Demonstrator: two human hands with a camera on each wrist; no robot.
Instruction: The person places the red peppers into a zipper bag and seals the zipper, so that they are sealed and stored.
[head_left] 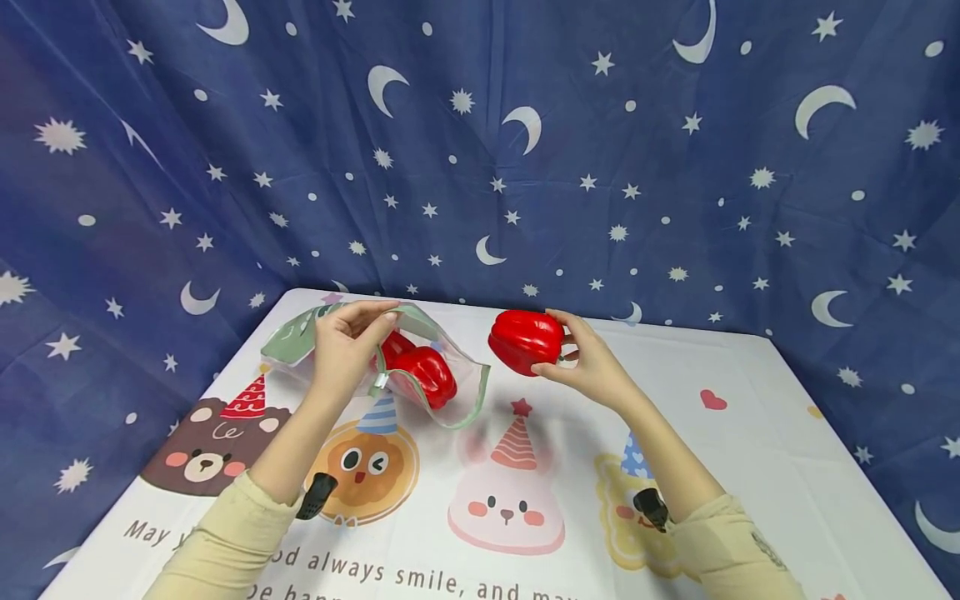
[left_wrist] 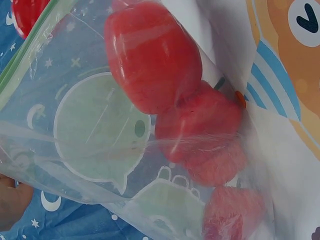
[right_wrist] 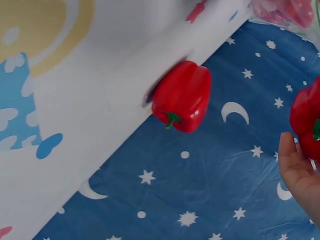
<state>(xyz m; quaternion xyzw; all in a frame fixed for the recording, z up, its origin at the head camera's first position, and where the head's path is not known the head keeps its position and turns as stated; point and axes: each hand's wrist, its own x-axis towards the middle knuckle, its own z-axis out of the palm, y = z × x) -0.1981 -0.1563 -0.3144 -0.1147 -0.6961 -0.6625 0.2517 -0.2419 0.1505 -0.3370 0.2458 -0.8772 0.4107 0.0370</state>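
My left hand [head_left: 345,346] pinches the upper rim of a clear zip bag [head_left: 471,371] with green edging, its mouth facing right. Several red bell peppers [head_left: 427,375] lie inside; the left wrist view shows them stacked behind the film, with the top pepper [left_wrist: 152,57] largest. To the right of the bag's mouth, my right hand [head_left: 588,362] grips another red bell pepper [head_left: 525,342] by its stem end, raised above the table. A loose bell pepper [right_wrist: 182,97] with a green stem sits near the table's back edge in the right wrist view.
A white tablecloth [head_left: 750,467] printed with cartoon animals and lettering covers the table. Behind its back edge hangs a dark blue curtain [head_left: 570,167] with moons and stars. Black wrist devices show on the left wrist [head_left: 317,496] and the right wrist [head_left: 651,508].
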